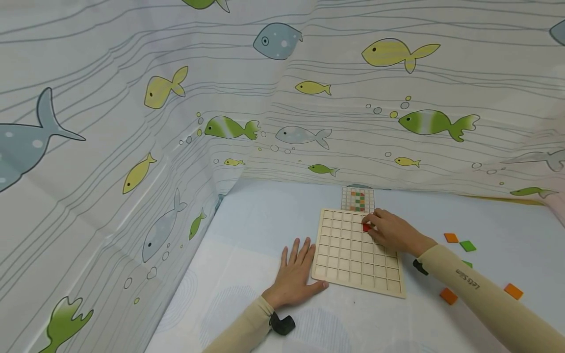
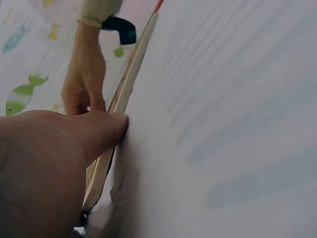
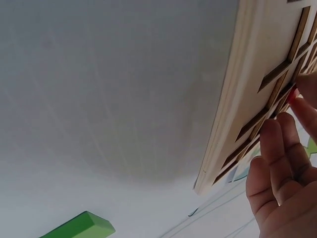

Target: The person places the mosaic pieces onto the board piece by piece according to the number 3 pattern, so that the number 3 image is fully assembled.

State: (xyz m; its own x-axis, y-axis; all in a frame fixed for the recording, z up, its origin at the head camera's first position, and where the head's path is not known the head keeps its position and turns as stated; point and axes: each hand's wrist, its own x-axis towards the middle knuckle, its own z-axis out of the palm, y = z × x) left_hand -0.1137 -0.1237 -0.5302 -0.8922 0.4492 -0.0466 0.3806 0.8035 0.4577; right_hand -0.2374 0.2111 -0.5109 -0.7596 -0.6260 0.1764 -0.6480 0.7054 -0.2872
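A pale wooden board (image 1: 346, 250) with a grid of square recesses lies flat on the table. Between thumb and finger my right hand (image 1: 393, 230) pinches a small red tile (image 1: 366, 227) over the upper middle of the grid; in the right wrist view only a sliver of the red tile (image 3: 292, 95) shows, and whether it sits in a recess I cannot tell. Fingers spread, my left hand (image 1: 293, 277) rests on the table at the board's left side, its thumb near the lower left corner. Behind the board lies a pattern card (image 1: 346, 200) with coloured squares.
To the right are loose tiles: an orange tile (image 1: 450, 238), a green tile (image 1: 468, 245), another orange tile (image 1: 449, 295) and a further orange tile (image 1: 514, 291). Part of a green tile hides behind the right sleeve. A fish-print curtain (image 1: 344, 108) stands behind and at the left.
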